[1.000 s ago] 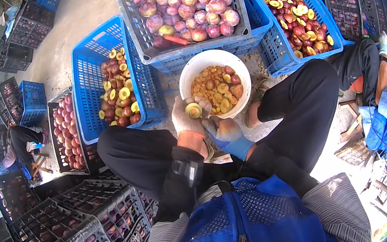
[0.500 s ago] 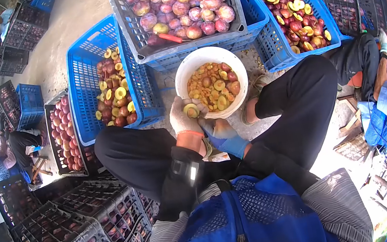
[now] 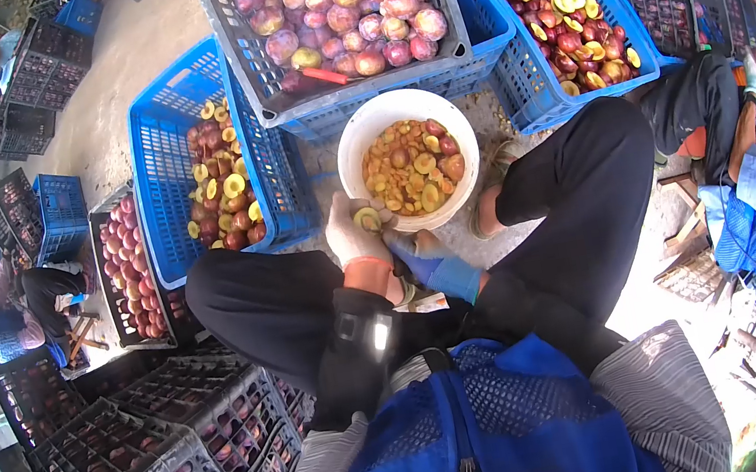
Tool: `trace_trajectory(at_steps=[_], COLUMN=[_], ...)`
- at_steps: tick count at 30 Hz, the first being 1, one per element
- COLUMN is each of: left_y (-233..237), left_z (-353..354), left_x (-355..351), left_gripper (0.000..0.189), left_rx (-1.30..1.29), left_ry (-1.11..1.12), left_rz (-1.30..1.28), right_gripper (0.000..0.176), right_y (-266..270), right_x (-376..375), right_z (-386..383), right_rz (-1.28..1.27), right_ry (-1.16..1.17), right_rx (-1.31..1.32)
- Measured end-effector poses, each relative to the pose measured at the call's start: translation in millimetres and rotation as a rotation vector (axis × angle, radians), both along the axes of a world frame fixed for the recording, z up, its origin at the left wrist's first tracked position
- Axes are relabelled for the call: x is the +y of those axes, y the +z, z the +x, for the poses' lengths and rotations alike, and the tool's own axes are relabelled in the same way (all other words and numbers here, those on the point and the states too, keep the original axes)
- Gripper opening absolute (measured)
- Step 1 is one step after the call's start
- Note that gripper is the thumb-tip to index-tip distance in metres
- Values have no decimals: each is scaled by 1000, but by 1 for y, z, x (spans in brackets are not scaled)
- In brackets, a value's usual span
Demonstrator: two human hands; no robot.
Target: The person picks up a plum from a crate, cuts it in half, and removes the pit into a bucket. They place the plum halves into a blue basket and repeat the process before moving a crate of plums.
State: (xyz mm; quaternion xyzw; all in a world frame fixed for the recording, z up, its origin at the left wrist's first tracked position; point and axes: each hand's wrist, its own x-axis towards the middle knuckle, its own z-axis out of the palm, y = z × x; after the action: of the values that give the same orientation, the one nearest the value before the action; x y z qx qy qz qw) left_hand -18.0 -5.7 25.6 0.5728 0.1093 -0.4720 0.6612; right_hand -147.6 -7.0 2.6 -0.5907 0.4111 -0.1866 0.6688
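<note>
My left hand (image 3: 350, 236), in a whitish glove, is closed around a cut plum (image 3: 366, 219) whose yellow-green flesh faces up. Close against it on the right is my right hand (image 3: 435, 262), in a blue and white glove with its fingers curled. Whatever those fingers grip is hidden. Both hands are just in front of a white bucket (image 3: 352, 146) standing between my legs. Inside the bucket lie plum pieces (image 3: 403, 173), yellowish bits with some reddish plums among them.
A dark crate (image 3: 275, 102) of whole plums, with a red-handled object (image 3: 325, 75), rests on a blue crate behind the bucket. Blue crates of cut plums stand left (image 3: 155, 212) and right (image 3: 515, 101). Black crates (image 3: 138, 437) are stacked lower left. People sit at both sides.
My right hand has shifted slightly against the left one, and less of the plum's cut face shows. The whole view has tilted a little.
</note>
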Motion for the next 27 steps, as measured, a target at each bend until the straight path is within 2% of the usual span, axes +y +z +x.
trace_trajectory(at_steps=[3, 5, 6, 7, 8, 11, 14, 17, 20, 23, 24, 26, 27], left_y=[12, 10, 10, 7, 4, 9, 10, 18, 16, 6, 11, 21, 24], left_z=[-7, -11, -10, -7, -2, 4, 14, -1, -4, 0, -1, -2, -2], left_x=[-8, -11, -14, -14, -10, -1, 7, -1, 2, 6, 4, 2, 3], left_gripper=[47, 47, 48, 47, 46, 41, 37, 41, 45, 51, 52, 50, 50], left_rx=[-187, -38, 33, 25, 19, 62, 187, 132, -92, -565, -615, -206, 2], left_ry=[37, 180, 251, 208, 166, 92, 20, 53, -19, -136, -131, -90, -63], left_rz=[-41, -87, -117, -114, -105, -180, -263, -150, -82, -147, -142, -218, -248], right_gripper=[54, 54, 53, 52, 50, 54, 57, 59, 58, 58, 59, 61, 61], right_y=[-10, -40, -36, -25, -14, 54, 10, -4, -11, 21, 24, 25, 22], right_x=[4, 8, 6, 4, 4, -13, -7, 1, 2, -9, -12, -13, -10], right_z=[-1, -2, 1, 3, 3, -3, -3, -3, -2, -7, -7, -8, -9], right_rz=[-297, -498, -478, -454, -426, 276, 152, -309, -40, 426, 422, 419, 331], right_ry=[-7, 23, -3, -30, -55, 159, 224, 118, 95, 166, 177, 198, 206], right_rx=[155, 261, 194, 128, 64, 229, 61, 44, 37, 95, 77, 45, 9])
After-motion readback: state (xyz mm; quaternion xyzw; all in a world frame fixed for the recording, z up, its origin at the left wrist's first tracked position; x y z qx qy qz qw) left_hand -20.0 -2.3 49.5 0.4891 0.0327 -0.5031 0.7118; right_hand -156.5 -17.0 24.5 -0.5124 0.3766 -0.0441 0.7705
